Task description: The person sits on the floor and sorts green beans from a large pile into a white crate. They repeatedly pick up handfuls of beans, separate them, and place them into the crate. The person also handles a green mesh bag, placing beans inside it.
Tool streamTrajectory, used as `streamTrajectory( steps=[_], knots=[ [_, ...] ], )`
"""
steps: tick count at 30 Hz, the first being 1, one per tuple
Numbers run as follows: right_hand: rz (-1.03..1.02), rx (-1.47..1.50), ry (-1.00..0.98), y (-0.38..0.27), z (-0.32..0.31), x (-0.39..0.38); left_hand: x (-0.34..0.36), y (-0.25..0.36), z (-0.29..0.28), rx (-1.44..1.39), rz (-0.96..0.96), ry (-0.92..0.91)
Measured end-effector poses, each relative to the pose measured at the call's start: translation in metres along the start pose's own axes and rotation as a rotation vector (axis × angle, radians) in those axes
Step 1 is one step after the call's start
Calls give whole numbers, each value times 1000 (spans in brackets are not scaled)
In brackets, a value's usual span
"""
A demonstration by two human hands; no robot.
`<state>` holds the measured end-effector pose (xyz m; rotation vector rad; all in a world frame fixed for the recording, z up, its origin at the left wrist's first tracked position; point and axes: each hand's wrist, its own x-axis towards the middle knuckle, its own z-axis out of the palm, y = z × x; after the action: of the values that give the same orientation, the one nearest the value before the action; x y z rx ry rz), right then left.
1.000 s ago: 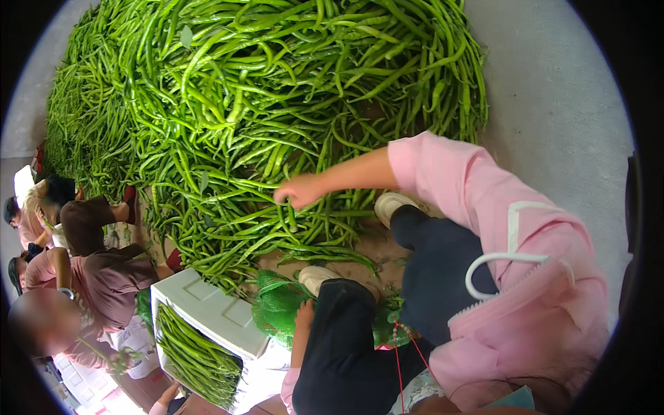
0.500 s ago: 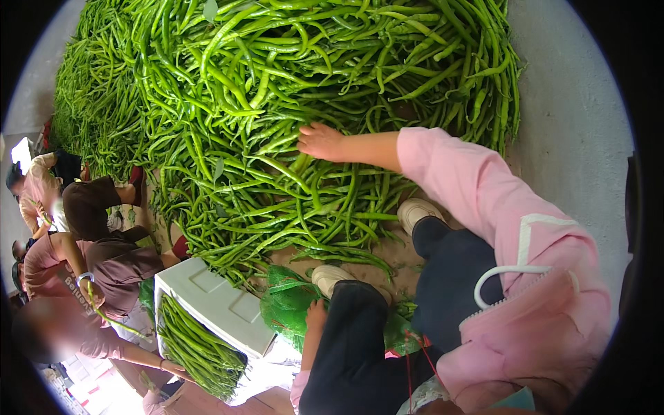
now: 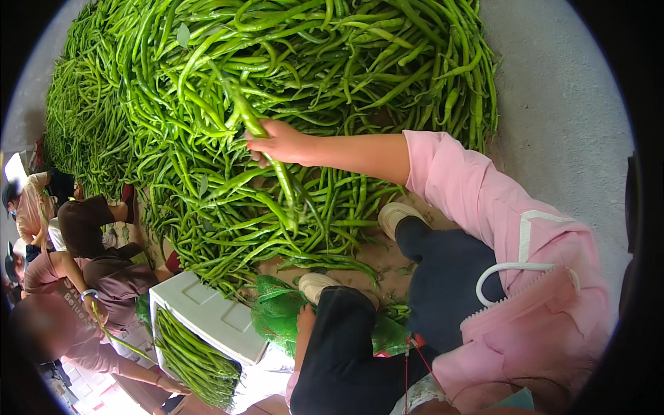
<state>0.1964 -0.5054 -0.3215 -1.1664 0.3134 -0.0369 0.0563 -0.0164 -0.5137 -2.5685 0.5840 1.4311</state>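
Landmark: the pepper pile (image 3: 373,41). Right hand (image 3: 280,144) is above its middle, fingers curled round at least one long green pepper (image 3: 284,185), gripped partway along with both ends free. Ends are motion-blurred, so can't tell the exact count.

Left hand (image 3: 306,319) is low, off the pile's near edge, beside the person's knee and next to the green mesh bag (image 3: 270,319). Fingers partly hidden; can't tell how far they're spread or if they have hold of the mesh.

White foam box (image 3: 207,299) is off the pile's near-left corner, long peppers (image 3: 194,360) inside lying roughly parallel. A co-worker's arm (image 3: 142,373) reaches in beside it, on the side away from the pile.

Risks, my read:
- Free ends could hook the tangle and snap, or drag neighbours loose, since the pile is heaped at all angles.
- Mid-length grip could let a pepper swivel or slip if the fingers slacken.
- Shoes (image 3: 318,282) sit right at the pile's near edge; a foot shift could crush strays.
- Loose mesh could snag the left fingers or a shoe.
- Arms could bump at the box if both people reach there together.
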Motion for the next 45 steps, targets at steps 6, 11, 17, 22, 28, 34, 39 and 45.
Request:
streamTrajectory(
  steps=[6, 11, 17, 22, 28, 34, 39, 45],
  knots=[
    [251, -716, 387, 123, -81, -35, -5, 11, -6, 28, 21, -22],
    [-540, -1398, -44, 125, -82, -54, -13, 14, -15, 32, -36, -57],
    [-399, -1969, -649, 133, -64, -16, -9, 22, -21, 27, -15, -44],
    [-45, -1795, -878, 76, -39, -24, -15, -1, -10, -64, -14, -6],
    [344, -1269, -532, 77, -140, -130, -13, 17, -22, -89, 14, -22],
    [421, -1018, -203, 63, -195, -204, -16, 18, -50, -117, -28, 65],
    [396, -376, -278, 45, -86, -170, -58, 94, -164, -146, -92, 375],
    [462, 217, -466, 71, 17, -134, -70, 181, -218, -1483, 513, 63]
  ],
)
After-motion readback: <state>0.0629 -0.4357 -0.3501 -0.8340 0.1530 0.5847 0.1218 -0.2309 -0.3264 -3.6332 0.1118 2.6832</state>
